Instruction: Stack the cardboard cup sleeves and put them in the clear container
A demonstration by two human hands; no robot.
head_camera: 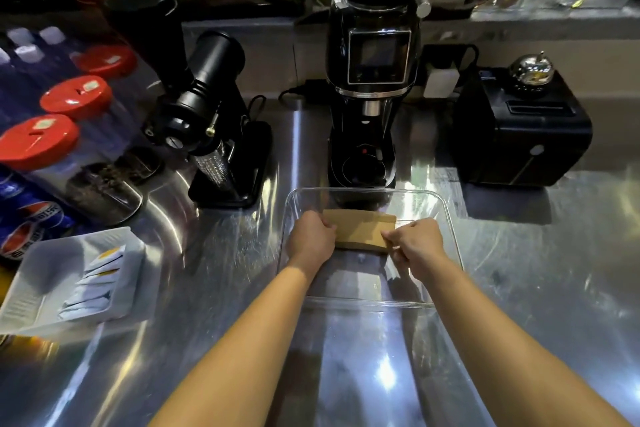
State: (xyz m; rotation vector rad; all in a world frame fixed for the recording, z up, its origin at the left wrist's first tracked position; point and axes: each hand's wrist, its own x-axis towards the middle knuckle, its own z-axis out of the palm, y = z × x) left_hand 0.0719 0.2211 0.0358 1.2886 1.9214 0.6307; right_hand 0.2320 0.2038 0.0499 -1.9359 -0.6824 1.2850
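Both hands are closed on the brown stack of cardboard sleeves (362,228) at the centre of the frame: the left hand (311,239) grips its left end, the right hand (417,246) pinches its right end. The stack sits inside the clear container (450,229), toward its far side. The container rests on the shiny metal table (225,270), just in front of a black coffee grinder (372,80).
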